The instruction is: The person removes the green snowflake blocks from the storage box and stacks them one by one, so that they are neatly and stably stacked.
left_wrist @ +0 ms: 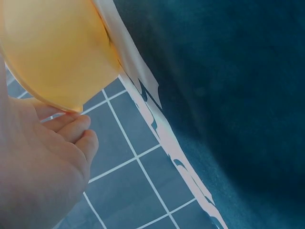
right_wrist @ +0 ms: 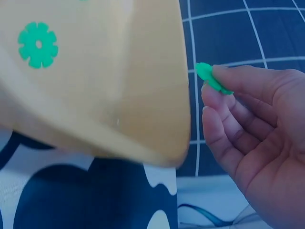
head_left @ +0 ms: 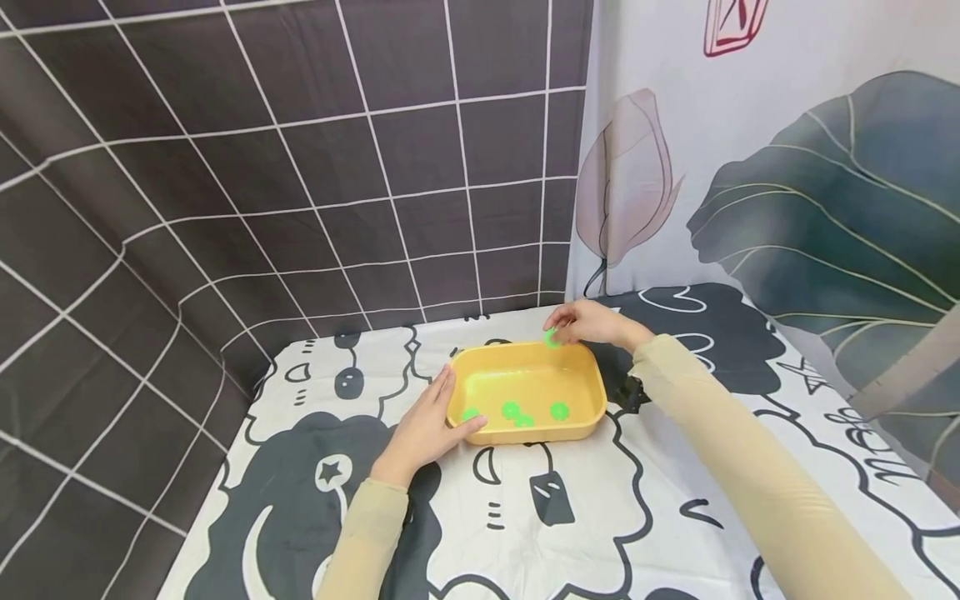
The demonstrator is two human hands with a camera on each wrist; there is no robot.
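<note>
A yellow rectangular tray (head_left: 529, 432) sits on the patterned cloth. My left hand (head_left: 427, 425) holds its left end, with the thumb over the near-left rim and the fingers along the outer left side. In the left wrist view, fingertips (left_wrist: 78, 125) lie right at the tray's rim (left_wrist: 71, 106). My right hand (head_left: 588, 323) is above the tray's far right corner. Between thumb and fingers it pinches a green notched plastic disc (right_wrist: 209, 77). Several more discs lie in the tray along its near side, among them one with a round centre hole (right_wrist: 38, 45).
A black-and-white cartoon cloth (head_left: 517, 542) covers the surface under the tray. Behind it hangs a dark curtain (head_left: 315, 167) with a white grid, and to the right a pale curtain (head_left: 645, 233) printed with a flower and large leaves.
</note>
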